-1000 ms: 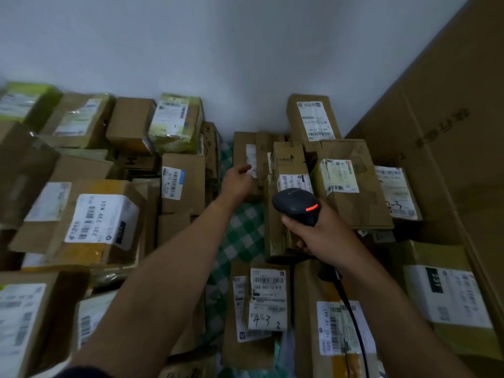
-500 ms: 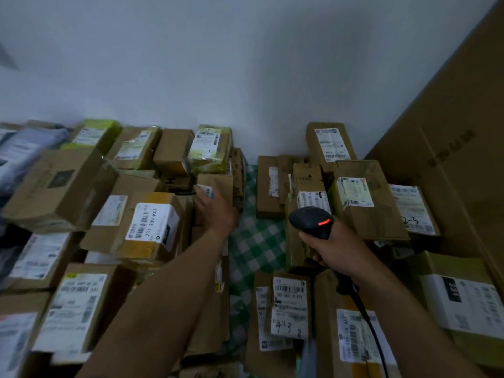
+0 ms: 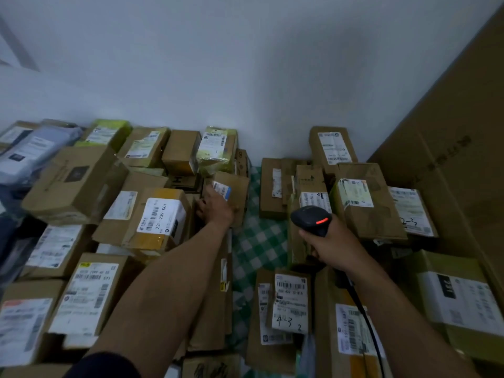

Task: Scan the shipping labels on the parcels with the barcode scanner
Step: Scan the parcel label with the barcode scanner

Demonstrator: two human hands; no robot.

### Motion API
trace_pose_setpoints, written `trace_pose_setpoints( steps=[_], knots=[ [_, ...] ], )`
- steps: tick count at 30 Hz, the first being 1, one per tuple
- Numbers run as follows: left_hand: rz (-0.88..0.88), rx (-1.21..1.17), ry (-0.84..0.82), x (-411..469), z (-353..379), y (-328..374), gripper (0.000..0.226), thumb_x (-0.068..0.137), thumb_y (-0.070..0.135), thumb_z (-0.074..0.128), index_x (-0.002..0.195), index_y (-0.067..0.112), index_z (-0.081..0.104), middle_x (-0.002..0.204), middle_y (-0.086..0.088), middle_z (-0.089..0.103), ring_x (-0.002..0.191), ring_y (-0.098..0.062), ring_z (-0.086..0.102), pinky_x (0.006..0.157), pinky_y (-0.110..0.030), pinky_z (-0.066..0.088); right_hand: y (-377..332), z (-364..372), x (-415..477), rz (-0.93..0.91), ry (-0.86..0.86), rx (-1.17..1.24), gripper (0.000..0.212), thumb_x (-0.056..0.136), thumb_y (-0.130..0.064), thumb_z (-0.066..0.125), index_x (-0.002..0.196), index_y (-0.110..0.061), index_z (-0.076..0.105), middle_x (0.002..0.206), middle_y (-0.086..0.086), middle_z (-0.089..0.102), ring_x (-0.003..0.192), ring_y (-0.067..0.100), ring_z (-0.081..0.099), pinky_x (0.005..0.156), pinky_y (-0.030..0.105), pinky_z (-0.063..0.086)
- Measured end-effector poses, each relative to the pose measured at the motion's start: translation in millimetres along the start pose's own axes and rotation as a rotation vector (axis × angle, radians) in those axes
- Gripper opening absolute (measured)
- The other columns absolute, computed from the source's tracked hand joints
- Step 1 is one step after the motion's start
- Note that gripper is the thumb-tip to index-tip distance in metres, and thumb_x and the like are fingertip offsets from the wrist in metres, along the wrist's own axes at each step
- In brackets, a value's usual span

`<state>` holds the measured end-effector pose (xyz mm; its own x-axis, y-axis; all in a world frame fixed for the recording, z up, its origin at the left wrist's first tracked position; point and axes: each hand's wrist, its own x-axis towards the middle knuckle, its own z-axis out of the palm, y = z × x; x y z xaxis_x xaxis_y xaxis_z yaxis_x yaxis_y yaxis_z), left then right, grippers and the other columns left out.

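The right hand [image 3: 334, 245] has its fingers wrapped tight round the handle of the black barcode scanner [image 3: 311, 218]. The scanner is held up over the gap in the middle of the parcels. A little red light [image 3: 323, 221] glows on its head, and its black cord [image 3: 364, 312] runs down by the right arm.

The left hand [image 3: 215, 208] is stretched out far and lies on a small brown box [image 3: 237, 195] in the left pile. That box has a white label with a blue edge [image 3: 221, 189], too blurry to read. The fingers are blurry too (I cannot tell if they grip the box or only touch it).

Just left of that hand is a box with yellow tape [image 3: 152, 238]. Its white sticker [image 3: 161, 212] says "231-239-K01". Low down between the two arms, a thin parcel [image 3: 290, 304] has "4-3" and "2" written on it by hand. Right of the scanner, a flat parcel [image 3: 410, 211] has "2-3" written by hand.

The boxes lie on a green and white checked cloth [image 3: 259, 241]. A big sheet of cardboard [image 3: 450, 173] stands at the right, its writing too faint to read.
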<state>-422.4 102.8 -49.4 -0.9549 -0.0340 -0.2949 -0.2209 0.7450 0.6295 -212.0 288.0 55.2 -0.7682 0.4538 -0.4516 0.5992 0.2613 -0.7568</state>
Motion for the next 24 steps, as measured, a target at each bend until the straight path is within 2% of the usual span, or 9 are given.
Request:
trace_pose_setpoints(
  steps=[5,7,10,12,14,17,19,21,24],
  knots=[
    [0.177,-0.178,0.035,-20,-15,13,0.056,0.091,0.018,0.074,0.142,0.028,0.052,0.14,-0.008,0.055,0.13,-0.034,0.053,0.108,-0.054,0.045,5,4,5,0.025,-0.006,-0.023,0.065,0.088,-0.043,0.079,0.142,-0.026,0.048,0.119,0.011,0.067,0.1,0.03,0.07,0.067,0.032,0.052],
    [0.252,-0.244,0.002,-42,-29,26,0.054,0.092,0.021,0.075,0.142,0.025,0.057,0.137,-0.002,0.06,0.127,-0.025,0.057,0.105,-0.045,0.05,2,2,5,0.026,-0.018,-0.026,0.059,0.09,-0.04,0.077,0.141,-0.027,0.05,0.116,0.006,0.069,0.094,0.025,0.072,0.064,0.031,0.053],
    [0.331,-0.294,-0.048,-89,-55,31,0.064,0.086,0.024,0.083,0.144,0.021,0.057,0.13,0.007,0.064,0.118,-0.012,0.061,0.096,-0.032,0.056,-8,-3,-7,-0.013,-0.054,-0.007,0.044,0.097,-0.03,0.072,0.137,-0.024,0.055,0.104,0.002,0.072,0.076,0.015,0.071,0.054,0.022,0.05],
    [0.38,-0.314,-0.074,-122,-71,26,0.063,0.085,0.023,0.084,0.143,0.019,0.06,0.136,0.005,0.063,0.12,-0.009,0.061,0.098,-0.031,0.057,-15,-7,-22,-0.03,-0.066,0.024,0.042,0.098,-0.032,0.07,0.137,-0.026,0.055,0.106,0.0,0.071,0.075,0.015,0.072,0.054,0.023,0.051],
    [0.4,-0.283,-0.114,-156,-89,18,0.06,0.087,0.019,0.083,0.143,0.017,0.061,0.138,0.006,0.061,0.117,-0.004,0.057,0.098,-0.023,0.053,-21,-9,-45,-0.058,-0.051,0.064,0.039,0.099,-0.035,0.069,0.134,-0.029,0.053,0.109,-0.004,0.069,0.08,0.017,0.072,0.058,0.025,0.053],
    [0.449,-0.252,-0.154,-202,-107,12,0.059,0.089,0.016,0.08,0.144,0.018,0.06,0.134,0.01,0.059,0.103,0.008,0.057,0.088,-0.008,0.049,-22,-15,-81,-0.132,-0.038,0.087,0.039,0.099,-0.039,0.068,0.133,-0.028,0.053,0.107,-0.004,0.07,0.081,0.016,0.073,0.056,0.023,0.052],
    [0.474,-0.302,-0.2,-232,-114,10,0.058,0.09,0.01,0.078,0.145,0.016,0.058,0.129,0.013,0.058,0.096,0.019,0.056,0.081,-0.002,0.047,-17,-16,-107,-0.175,-0.014,0.124,0.042,0.097,-0.043,0.069,0.134,-0.028,0.055,0.103,-0.001,0.073,0.078,0.015,0.074,0.063,0.029,0.057],
    [0.49,-0.352,-0.255,-258,-121,6,0.061,0.091,0.007,0.076,0.148,0.015,0.054,0.126,0.015,0.058,0.1,0.024,0.054,0.082,-0.003,0.047,-10,-17,-132,-0.197,0.026,0.175,0.045,0.096,-0.044,0.069,0.136,-0.032,0.053,0.106,-0.003,0.073,0.075,0.01,0.075,0.072,0.035,0.059],
    [0.456,-0.428,-0.324,-285,-130,-4,0.074,0.088,0.01,0.08,0.153,0.026,0.047,0.135,0.014,0.061,0.116,0.009,0.059,0.093,-0.017,0.054,2,-18,-166,-0.267,0.062,0.269,0.047,0.097,-0.041,0.069,0.139,-0.035,0.05,0.104,-0.002,0.073,0.074,0.011,0.075,0.07,0.033,0.058]
  ],
)
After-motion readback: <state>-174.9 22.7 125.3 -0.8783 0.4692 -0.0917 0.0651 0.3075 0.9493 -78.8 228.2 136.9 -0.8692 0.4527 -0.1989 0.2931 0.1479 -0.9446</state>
